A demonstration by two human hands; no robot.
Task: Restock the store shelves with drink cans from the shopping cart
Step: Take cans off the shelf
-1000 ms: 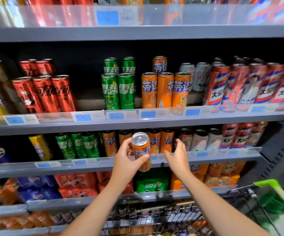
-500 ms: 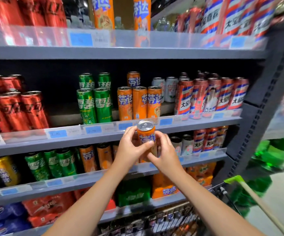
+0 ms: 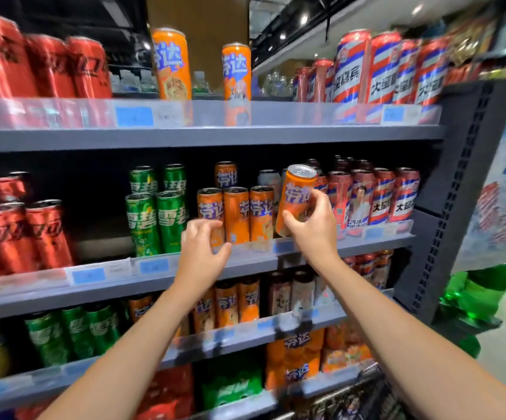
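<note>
Tall orange aluminium drink can [image 3: 297, 199]: tilted, gripped low by right hand [image 3: 313, 228], at 3 o'clock of the orange can row [image 3: 236, 214] on the grey metal middle shelf [image 3: 336, 242]. Left hand [image 3: 203, 250]: fingers loosely curled, holding nothing, at 7 o'clock of that row.

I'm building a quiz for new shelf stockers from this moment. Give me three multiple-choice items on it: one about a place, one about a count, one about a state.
1. Where is the held orange can?
A. in front of the middle shelf
B. in the cart
C. on the top shelf

2. How many orange cans stand on the top shelf?
A. five
B. two
C. none

3. What is the left hand doing?
A. gripping a green can
B. holding nothing
C. holding a price tag

Answers: 1 A, the right hand holds it tilted beside the orange row. 2 B, one and another stand apart. 3 B, its loosely curled fingers enclose nothing.
</note>
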